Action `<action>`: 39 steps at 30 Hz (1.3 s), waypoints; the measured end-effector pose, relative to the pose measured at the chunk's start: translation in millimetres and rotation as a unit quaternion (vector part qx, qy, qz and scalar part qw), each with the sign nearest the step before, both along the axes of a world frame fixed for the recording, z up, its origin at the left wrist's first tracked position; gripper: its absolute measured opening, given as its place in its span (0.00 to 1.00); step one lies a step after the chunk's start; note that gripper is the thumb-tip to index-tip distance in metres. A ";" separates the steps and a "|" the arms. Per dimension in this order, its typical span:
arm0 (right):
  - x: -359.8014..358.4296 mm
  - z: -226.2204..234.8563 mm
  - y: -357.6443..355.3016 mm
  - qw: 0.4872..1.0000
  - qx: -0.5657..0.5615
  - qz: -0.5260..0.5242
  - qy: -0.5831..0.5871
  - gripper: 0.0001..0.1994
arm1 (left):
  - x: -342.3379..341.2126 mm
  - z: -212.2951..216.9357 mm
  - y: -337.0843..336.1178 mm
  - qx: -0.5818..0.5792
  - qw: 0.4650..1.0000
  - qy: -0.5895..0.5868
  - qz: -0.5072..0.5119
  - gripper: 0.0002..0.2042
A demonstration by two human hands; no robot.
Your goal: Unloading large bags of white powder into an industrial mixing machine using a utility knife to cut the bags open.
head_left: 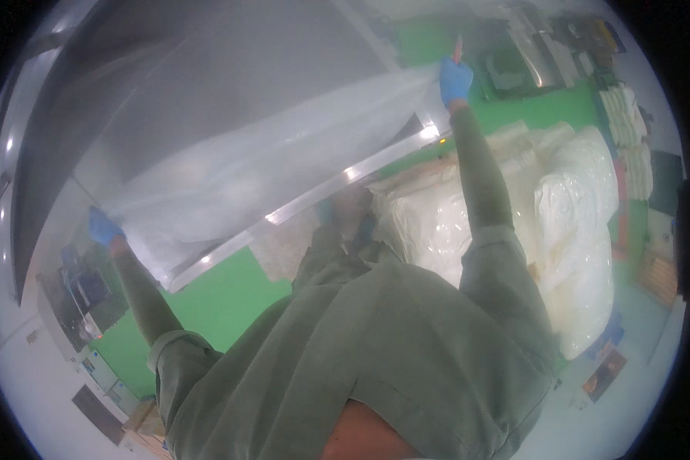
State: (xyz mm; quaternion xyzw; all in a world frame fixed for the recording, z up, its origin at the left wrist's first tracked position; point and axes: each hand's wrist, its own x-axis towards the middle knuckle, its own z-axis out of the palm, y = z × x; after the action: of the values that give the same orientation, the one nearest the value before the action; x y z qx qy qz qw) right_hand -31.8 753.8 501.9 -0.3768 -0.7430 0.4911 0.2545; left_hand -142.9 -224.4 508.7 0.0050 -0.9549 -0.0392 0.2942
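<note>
A wide, translucent whitish sheet (pixel 245 157) stretches between my two blue-gloved hands, across a dark grey surface (pixel 276 54) with a shiny metal front edge (pixel 307 201). At the sheet's left end, my left hand (pixel 103 228) is closed on its border, with the arm reaching far out. My right hand (pixel 456 80) grips the far right corner, its fingers folded. A slim pinkish-red object (pixel 458 50) sticks up out of that fist; its kind is too blurred to make out. The sheet sags a little and lies partly over the metal edge.
Large bundles of shiny white plastic (pixel 575 222) stand to my right, close to my right arm. The floor is green (pixel 230 287). Equipment (pixel 88 295) stands at far left, and a dark machine (pixel 521 65) at the far right. Folded white stacks (pixel 629 123) sit at the right rim.
</note>
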 end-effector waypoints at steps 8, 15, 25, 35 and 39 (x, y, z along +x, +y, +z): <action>39.0 -8.3 20.5 0.975 0.144 0.036 -0.165 0.16 | 19.9 -23.6 64.9 -0.464 0.840 -0.280 0.043 0.17; 52.5 53.8 21.2 0.994 0.097 -0.044 0.028 0.15 | -11.1 -22.3 70.9 -0.447 0.846 -0.289 -0.012 0.15; 255.3 32.0 17.1 0.981 0.040 0.052 -0.183 0.13 | 254.8 19.2 107.6 -0.129 0.811 -0.571 -0.009 0.23; 153.6 -1.7 -37.4 0.892 0.138 0.251 -0.350 0.26 | 358.7 -125.3 123.7 0.405 0.686 -0.578 0.177 0.25; 239.8 -261.0 54.7 0.694 0.503 0.356 -0.371 0.28 | 251.2 -221.1 196.9 0.492 0.661 -0.566 0.023 0.25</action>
State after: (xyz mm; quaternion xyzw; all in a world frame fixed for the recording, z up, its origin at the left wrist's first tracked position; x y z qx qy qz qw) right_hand 208.0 808.5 240.8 -0.0516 -0.9917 -0.0824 -0.0841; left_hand 108.3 -27.6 287.5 0.1922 -0.7780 -0.4867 -0.3477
